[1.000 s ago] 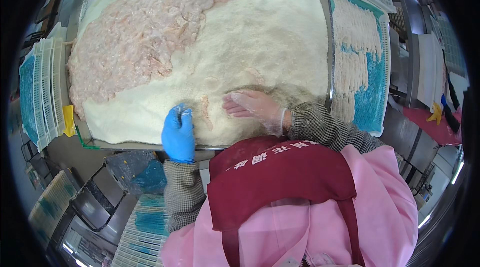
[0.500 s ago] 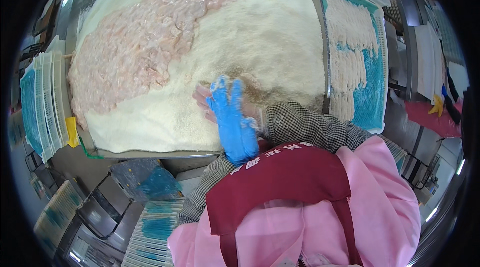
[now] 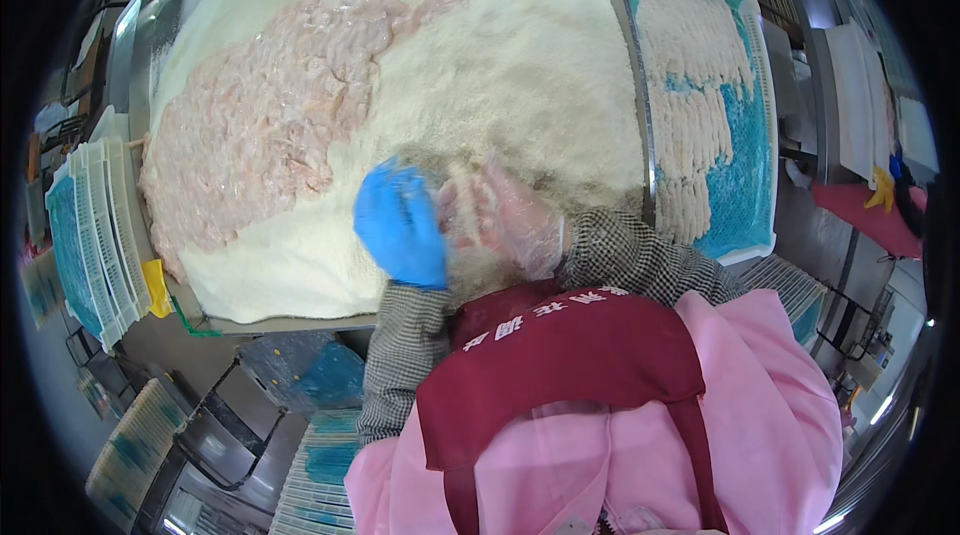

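My left hand (image 3: 400, 227), in a blue glove, is held over the near edge of a broad bed of white powder (image 3: 500, 85). Its fingers bend forward, but motion smears them. Facing it, close by on the right, is my right hand (image 3: 530, 227) in a clear glove. Pale pinkish shapes dusted with powder show between the two hands; whether they are fingers or meat strips I cannot make out. Churned, greyish powder surrounds the hands. A large heap of raw pink meat pieces (image 3: 270, 115) lies on the powder to the left.
On the right, a white tray (image 3: 765, 135) with a teal mesh liner holds rows of coated strips (image 3: 690, 45). Stacked white trays (image 3: 105, 225) stand at the left beside a yellow piece (image 3: 157, 287). A metal rim (image 3: 300, 327) borders the powder bed.
My blue-gloved left hand has come off the right hand and shifted left. The right hand has drawn back to the right, and a gap now lies between them.
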Available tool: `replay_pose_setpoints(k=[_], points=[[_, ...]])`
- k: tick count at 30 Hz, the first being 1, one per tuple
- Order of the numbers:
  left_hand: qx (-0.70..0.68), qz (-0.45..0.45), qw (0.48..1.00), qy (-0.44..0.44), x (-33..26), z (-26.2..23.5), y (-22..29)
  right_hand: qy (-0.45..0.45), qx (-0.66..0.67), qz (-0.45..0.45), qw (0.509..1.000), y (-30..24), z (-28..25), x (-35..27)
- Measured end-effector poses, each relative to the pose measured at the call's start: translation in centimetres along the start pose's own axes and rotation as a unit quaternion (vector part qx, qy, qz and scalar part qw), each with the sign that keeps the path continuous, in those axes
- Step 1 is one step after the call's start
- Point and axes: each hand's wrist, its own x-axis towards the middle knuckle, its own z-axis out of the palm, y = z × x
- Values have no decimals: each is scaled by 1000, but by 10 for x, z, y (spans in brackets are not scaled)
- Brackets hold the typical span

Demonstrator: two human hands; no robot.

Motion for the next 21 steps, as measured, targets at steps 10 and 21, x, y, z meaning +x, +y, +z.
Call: replay_pose_setpoints(k=[10,21], points=[[-351,-292,887,-62,-31,-10,43,88,-19,-169,981,-8,4,3],[-209,-226,951,1,-45,6,51,43,26,-165,985,-1,43,-13]])
